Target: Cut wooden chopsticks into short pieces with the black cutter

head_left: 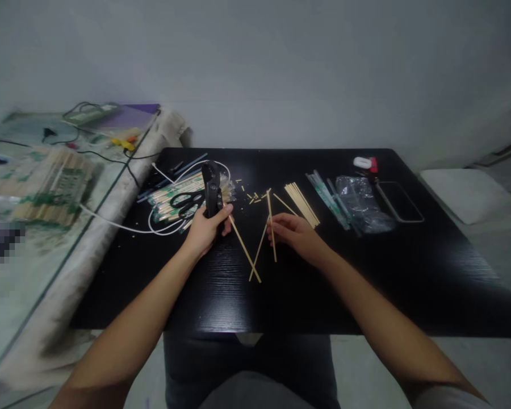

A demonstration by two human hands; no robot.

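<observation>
My left hand (206, 230) is closed around an upright black hand tool (213, 187), its exact kind unclear. From its fingertips a thin wooden stick (243, 244) slants down toward me. My right hand (292, 232) pinches another wooden stick (273, 238), which stands nearly upright. A further stick (259, 249) passes by the right fingers and crosses the left stick at its low end; whether it is held I cannot tell. Black-handled scissors (183, 204) lie beside the left hand. Short cut-off stick pieces (254, 199) are scattered beyond the hands.
Right of my right hand lie a row of wooden sticks (302, 204), stick wrappers (330, 199), clear plastic bag (357, 201) and phone-like object (400, 201). Packaged chopsticks (164, 204) and a white cable (166, 232) are left on the black table (221, 309). A glass-topped surface adjoins.
</observation>
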